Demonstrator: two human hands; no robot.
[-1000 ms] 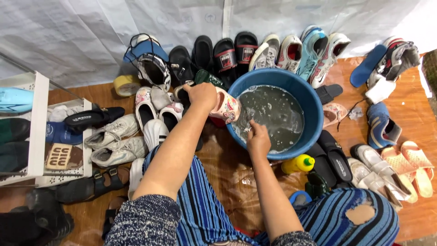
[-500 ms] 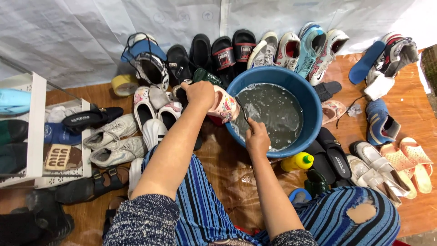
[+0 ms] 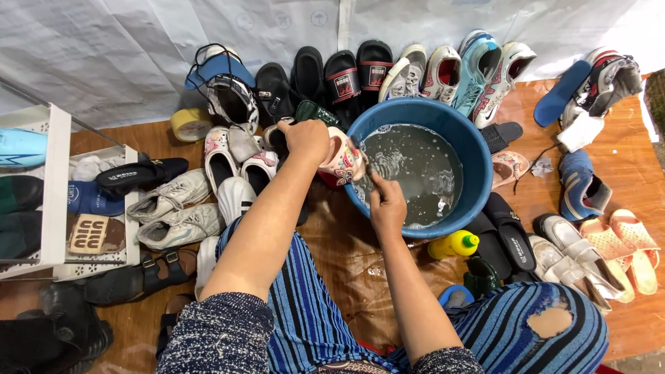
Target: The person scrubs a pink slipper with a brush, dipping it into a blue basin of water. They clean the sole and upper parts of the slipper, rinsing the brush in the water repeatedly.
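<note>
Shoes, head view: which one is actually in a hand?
The small pink patterned shoe, gripped by the left hand over the blue basin's rim. All other shoes lie on the floor or rack, untouched.

Brown floor (image 3: 627, 156) fills the frame, a blue basin (image 3: 478, 173) of grey water sitting centre on it. Shoes and slippers line the top edge, sandals (image 3: 623, 246) lie lower right, yellow bottle (image 3: 454, 244) just below the basin.

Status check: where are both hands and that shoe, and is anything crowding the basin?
Left hand grips pink patterned shoe at blue basin rim. Right hand scrubs it over soapy water. Shoes ring the basin; yellow bottle beside it.
</note>
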